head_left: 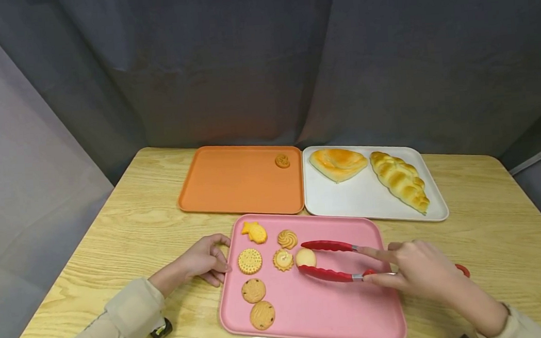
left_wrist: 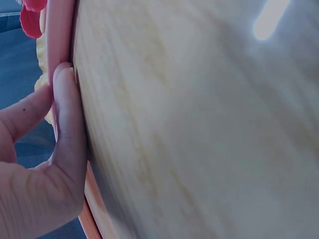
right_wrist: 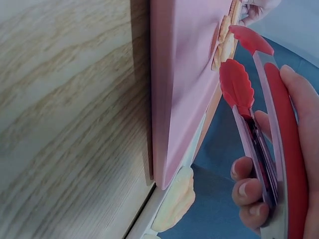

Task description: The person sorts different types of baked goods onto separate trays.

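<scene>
1. I see a pale round cookie lying on the pink tray, a little left of this tray's middle.
2. The red tongs reach over the pink tray from its right side, their two tips apart, one on each side of this cookie. From my cameras I cannot say surely if they touch it.
3. The right hand, at the pink tray's right edge, grips the tongs with fingers curled around the handles.
4. The left hand pinches the pink tray's left rim between thumb and finger.
5. Inside the pink tray, toward its left, I count a tart-like cookie, a swirl cookie, a fish-shaped cracker, a dotted biscuit and two speckled cookies.
6. Behind the pink tray, to the left, is an orange tray with one brown cookie.
7. Behind it, to the right, a white tray carries a flat bread and a braided loaf.
</scene>
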Demonstrator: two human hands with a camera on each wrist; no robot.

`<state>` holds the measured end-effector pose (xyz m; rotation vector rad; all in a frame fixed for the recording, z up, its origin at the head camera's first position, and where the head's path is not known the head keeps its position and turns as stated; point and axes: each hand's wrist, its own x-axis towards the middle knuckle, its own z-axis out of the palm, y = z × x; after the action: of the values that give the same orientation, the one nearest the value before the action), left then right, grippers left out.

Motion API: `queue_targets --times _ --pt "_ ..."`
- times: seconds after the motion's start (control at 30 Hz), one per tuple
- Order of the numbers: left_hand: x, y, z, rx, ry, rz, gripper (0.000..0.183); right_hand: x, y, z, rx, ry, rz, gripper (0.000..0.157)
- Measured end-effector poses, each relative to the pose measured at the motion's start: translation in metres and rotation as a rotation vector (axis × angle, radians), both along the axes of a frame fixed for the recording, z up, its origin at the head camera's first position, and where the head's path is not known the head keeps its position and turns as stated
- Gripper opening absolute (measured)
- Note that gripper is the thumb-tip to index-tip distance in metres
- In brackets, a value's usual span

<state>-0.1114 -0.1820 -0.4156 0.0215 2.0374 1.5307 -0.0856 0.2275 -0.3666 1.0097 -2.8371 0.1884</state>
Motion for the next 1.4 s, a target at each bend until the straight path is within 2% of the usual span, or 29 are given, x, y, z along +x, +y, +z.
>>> queue_targets --times 0.8,1.07,1.4 --pt "-0.001 0.001 -0.003 -0.007 0.0 0.003 0.047 -0.029 0.003 -0.005 -0.056 -0.048 -0.041 0.048" --pt "-0.001 0.0 -0.003 -0.003 0.001 0.001 0.047 -0.041 -0.001 -0.007 -0.076 0.024 -0.02 0.048" --pt "-0.001 -0.001 -0.003 -0.007 0.003 0.005 0.048 -0.057 -0.011 -0.003 -0.061 -0.015 -0.069 0.051"
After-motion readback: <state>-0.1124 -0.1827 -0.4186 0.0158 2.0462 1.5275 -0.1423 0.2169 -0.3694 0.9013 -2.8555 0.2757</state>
